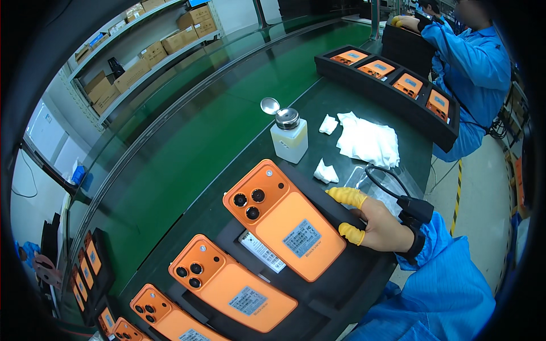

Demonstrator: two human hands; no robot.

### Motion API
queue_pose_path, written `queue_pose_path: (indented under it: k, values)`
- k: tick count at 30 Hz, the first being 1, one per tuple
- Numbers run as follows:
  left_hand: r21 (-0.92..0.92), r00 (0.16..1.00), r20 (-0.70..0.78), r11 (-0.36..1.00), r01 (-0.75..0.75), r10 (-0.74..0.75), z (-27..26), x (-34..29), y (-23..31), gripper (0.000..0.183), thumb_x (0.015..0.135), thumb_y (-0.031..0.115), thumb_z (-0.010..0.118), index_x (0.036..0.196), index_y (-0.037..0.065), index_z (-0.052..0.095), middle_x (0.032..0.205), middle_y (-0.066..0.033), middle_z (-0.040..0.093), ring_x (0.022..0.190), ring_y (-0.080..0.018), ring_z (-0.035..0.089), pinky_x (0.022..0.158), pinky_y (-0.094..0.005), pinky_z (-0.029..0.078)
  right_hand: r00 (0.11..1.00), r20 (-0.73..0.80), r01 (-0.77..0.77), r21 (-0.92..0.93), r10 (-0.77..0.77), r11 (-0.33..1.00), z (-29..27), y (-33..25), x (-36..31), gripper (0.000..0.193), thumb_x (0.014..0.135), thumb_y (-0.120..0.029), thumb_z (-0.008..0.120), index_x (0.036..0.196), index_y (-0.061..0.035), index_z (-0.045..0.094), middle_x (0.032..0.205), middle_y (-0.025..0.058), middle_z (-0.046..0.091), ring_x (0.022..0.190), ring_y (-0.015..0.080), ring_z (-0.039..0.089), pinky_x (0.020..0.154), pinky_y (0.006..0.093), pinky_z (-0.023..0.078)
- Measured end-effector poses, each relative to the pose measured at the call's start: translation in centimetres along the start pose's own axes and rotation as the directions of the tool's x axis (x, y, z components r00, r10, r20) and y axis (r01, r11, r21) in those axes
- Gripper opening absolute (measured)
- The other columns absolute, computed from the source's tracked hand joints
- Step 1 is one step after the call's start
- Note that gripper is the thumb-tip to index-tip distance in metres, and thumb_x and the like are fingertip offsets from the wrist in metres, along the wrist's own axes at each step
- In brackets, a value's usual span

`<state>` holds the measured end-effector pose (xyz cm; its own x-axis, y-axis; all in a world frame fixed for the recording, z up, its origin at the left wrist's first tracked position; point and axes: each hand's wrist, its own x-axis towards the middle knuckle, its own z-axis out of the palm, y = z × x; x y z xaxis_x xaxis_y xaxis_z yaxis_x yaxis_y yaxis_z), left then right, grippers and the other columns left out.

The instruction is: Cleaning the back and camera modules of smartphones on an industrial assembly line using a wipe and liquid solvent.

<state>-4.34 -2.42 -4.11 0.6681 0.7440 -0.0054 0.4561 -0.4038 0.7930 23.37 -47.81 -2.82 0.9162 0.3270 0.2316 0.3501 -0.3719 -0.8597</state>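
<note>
Orange smartphone [301, 219], lying back up at the right end of a row in the black foam tray [347, 278], just beside the right hand [384, 227]. Grip in yellow finger cots [351, 234], set across the dark foam edge, thumb near the phone's side; impossible to tell whether pinching or merely resting. Left hand out of view.

Likely trouble, by judgement: tilting or sliding of the phone, from a tug on the foam; snagging of the black wrist strap [418, 210] and its looped cord, from a sweep of the arm; spillage toward the white wipes [369, 139], from a knock to the pump bottle [289, 142] with its metal lid [269, 105] flipped open.

Pale yellowish liquid inside the translucent bottle. In the near tray, four phones visible, the leftmost cut off, plus a white printed label [264, 253] between the first two. Across the green worktop [318, 102], four more phones in the far tray [381, 94]. On the shelf, cardboard boxes [181, 41], contents unseen.
</note>
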Motion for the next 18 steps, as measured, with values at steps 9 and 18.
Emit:
queue_pose_path:
  k: [9, 18]
  values:
    - [0.009, 0.999, 0.029, 1.000, -0.016, 0.016, -0.4, 0.9, -0.4, 0.047, 0.084, 0.032, 0.049, 0.126, 0.013, 0.042, 0.139, -0.0135, 0.020, 0.128, -0.0311, 0.015, 0.101, -0.0534, 0.014, 0.997, 0.072, 0.023, -0.169, -0.011, 0.985, 0.6, 0.6, 0.8, 0.049, 0.078, -0.009, 0.055, 0.122, 0.0051, 0.038, 0.120, 0.0215, 0.044, 0.112, 0.0326, 0.043, 0.096, 0.0355, 0.034]
    - [0.213, 0.985, 0.145, 0.969, -0.123, 0.093, -2.1, 2.8, -4.3, 0.047, 0.084, 0.035, 0.049, 0.126, 0.015, 0.043, 0.143, -0.0125, 0.016, 0.131, -0.0316, 0.010, 0.102, -0.0570, 0.011, 0.970, 0.235, 0.034, -0.409, 0.069, 0.912, -0.8, -0.2, 1.0, 0.051, 0.082, -0.020, 0.056, 0.123, 0.0052, 0.038, 0.118, 0.0231, 0.045, 0.111, 0.0327, 0.041, 0.095, 0.0372, 0.034]
